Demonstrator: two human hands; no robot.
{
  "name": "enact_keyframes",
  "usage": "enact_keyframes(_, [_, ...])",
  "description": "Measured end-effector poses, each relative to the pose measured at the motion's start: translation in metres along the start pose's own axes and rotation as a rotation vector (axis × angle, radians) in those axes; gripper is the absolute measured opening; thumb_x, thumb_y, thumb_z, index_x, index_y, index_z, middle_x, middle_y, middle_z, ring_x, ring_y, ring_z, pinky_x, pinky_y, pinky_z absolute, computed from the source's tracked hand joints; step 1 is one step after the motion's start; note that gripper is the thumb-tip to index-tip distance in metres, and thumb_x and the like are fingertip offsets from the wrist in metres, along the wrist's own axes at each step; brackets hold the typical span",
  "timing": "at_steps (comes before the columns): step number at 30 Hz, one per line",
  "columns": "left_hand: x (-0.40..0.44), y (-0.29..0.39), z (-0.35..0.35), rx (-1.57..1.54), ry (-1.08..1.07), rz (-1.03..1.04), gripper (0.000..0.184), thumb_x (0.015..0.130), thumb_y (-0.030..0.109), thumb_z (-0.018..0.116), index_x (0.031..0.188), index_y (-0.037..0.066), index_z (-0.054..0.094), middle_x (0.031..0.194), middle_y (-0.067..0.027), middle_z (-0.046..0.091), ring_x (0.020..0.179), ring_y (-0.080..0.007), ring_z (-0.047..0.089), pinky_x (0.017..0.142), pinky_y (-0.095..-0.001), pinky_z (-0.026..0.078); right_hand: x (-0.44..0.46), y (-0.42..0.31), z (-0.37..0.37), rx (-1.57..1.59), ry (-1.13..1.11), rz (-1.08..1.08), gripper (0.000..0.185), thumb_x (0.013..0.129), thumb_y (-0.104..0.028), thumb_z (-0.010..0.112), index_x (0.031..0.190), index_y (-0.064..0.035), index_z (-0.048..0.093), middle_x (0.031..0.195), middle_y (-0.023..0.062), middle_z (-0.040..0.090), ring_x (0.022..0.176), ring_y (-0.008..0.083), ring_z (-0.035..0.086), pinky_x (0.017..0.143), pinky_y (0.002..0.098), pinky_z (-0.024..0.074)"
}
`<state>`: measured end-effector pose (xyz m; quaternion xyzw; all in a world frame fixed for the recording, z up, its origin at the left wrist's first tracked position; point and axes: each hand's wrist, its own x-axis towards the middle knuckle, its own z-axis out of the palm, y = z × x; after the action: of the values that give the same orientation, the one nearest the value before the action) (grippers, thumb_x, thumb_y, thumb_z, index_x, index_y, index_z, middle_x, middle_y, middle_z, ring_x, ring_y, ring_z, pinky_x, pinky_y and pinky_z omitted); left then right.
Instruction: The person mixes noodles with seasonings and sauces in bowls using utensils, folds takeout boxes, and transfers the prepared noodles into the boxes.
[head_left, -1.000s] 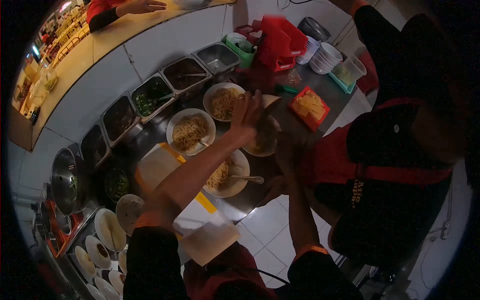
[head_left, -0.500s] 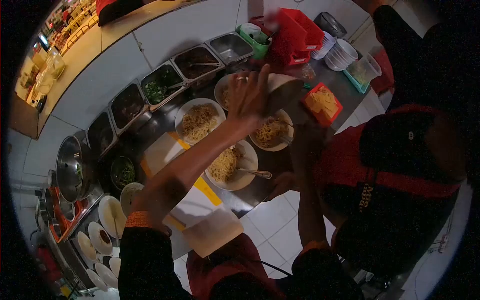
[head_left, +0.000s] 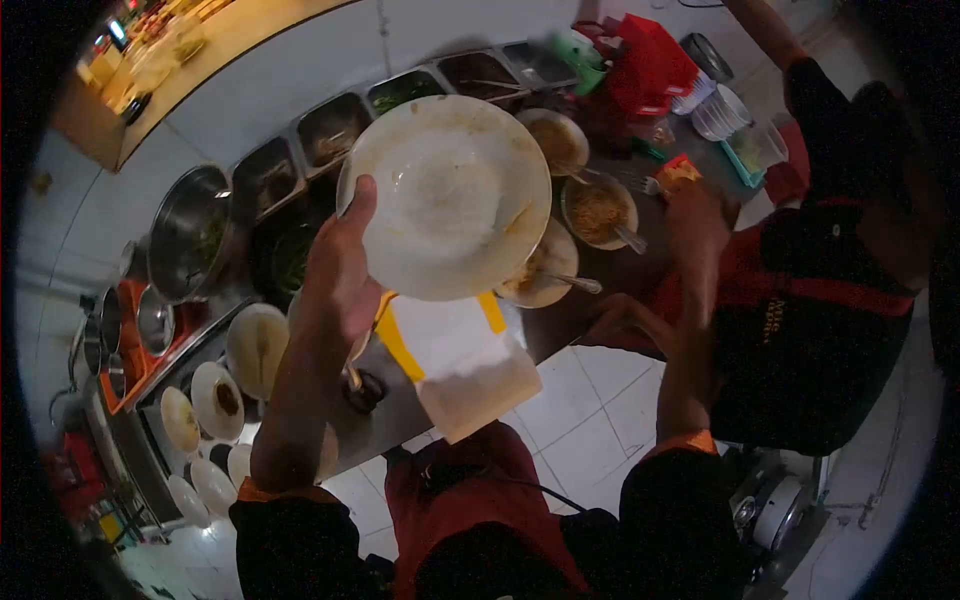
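My left hand (head_left: 345,262) grips the left rim of a white plate (head_left: 440,200), thumb on top; its face shows brownish smears and no food. The plate is held up over the counter and hides part of the noodle bowls. At the right, my right hand (head_left: 698,210) is closed round a fork (head_left: 640,182), tines pointing left. Just left of this hand lies a bowl of noodles (head_left: 600,212) with a spoon in it. A second noodle bowl (head_left: 545,275) with a spoon and a third bowl (head_left: 552,140) are partly covered by the plate.
A red tray of crackers (head_left: 682,168) sits behind my right hand. Metal food pans (head_left: 330,128) line the wall. White and brown paper (head_left: 480,385) lies at the counter edge. A co-worker (head_left: 800,340) stands close right, a hand (head_left: 630,325) near the bowls. Several dishes (head_left: 258,345) stand left.
My left hand has drawn the plate back from above the bowls, to the left and nearer, and its face now shows. My right hand has moved up and right. The view has shifted.
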<state>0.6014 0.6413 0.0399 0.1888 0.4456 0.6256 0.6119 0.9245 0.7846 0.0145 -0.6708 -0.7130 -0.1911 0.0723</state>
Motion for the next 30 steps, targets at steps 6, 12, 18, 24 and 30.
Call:
enact_keyframes(6, [-0.184,0.02,-0.153,-0.013,0.37,0.061,0.074,0.092,0.056,0.042,0.135,-0.003,0.032,0.13,-0.0156,0.047,0.115,-0.0236,0.052,0.092,-0.0365,0.047,-0.162,-0.125,-0.102,1.122,-0.437,-0.212,0.021,0.09,-0.001,0.051,0.108,-0.001,0.062,0.1,0.0158,0.064,0.094,0.0204,0.062,0.078,0.0322,0.0495])
enact_keyframes(12, [-0.371,-0.022,-0.29,-0.217,0.663,0.067,0.074,0.091,0.055,0.045,0.134,-0.004,0.032,0.127,-0.0165,0.048,0.115,-0.0253,0.052,0.093,-0.0375,0.047,-0.302,-0.322,-0.098,1.029,-0.421,-0.538,0.019,0.086,-0.002,0.056,0.104,-0.0002,0.062,0.088,0.0163,0.062,0.078,0.0278,0.06,0.07,0.0334,0.047])
enact_keyframes(18, [-0.449,-0.052,-0.358,-0.279,0.931,0.146,0.073,0.091,0.051,0.049,0.134,-0.005,0.032,0.127,-0.0167,0.048,0.112,-0.0246,0.053,0.092,-0.0368,0.046,-0.297,-0.403,-0.072,0.613,-0.179,-0.509,0.021,0.088,-0.008,0.05,0.103,-0.0057,0.063,0.095,0.0188,0.061,0.09,0.0368,0.058,0.077,0.0453,0.0466])
enact_keyframes(24, [-0.451,-0.028,-0.41,-0.371,0.978,0.264,0.071,0.091,0.049,0.052,0.134,-0.004,0.033,0.125,-0.0157,0.05,0.107,-0.0246,0.055,0.089,-0.0371,0.048,-0.284,-0.42,-0.068,0.962,-0.436,-0.609,0.022,0.088,-0.01,0.05,0.106,-0.0038,0.061,0.098,0.0188,0.061,0.088,0.0375,0.059,0.076,0.0448,0.0473])
enact_keyframes(30, [-0.42,0.036,-0.513,-0.125,1.004,0.34,0.073,0.084,0.054,0.059,0.128,-0.003,0.044,0.117,-0.0147,0.056,0.105,-0.0234,0.057,0.087,-0.0364,0.049,-0.313,-0.459,-0.064,0.627,-0.373,-0.653,0.019,0.086,-0.009,0.053,0.101,-0.0057,0.063,0.096,0.0147,0.061,0.095,0.0338,0.058,0.079,0.0454,0.0444])
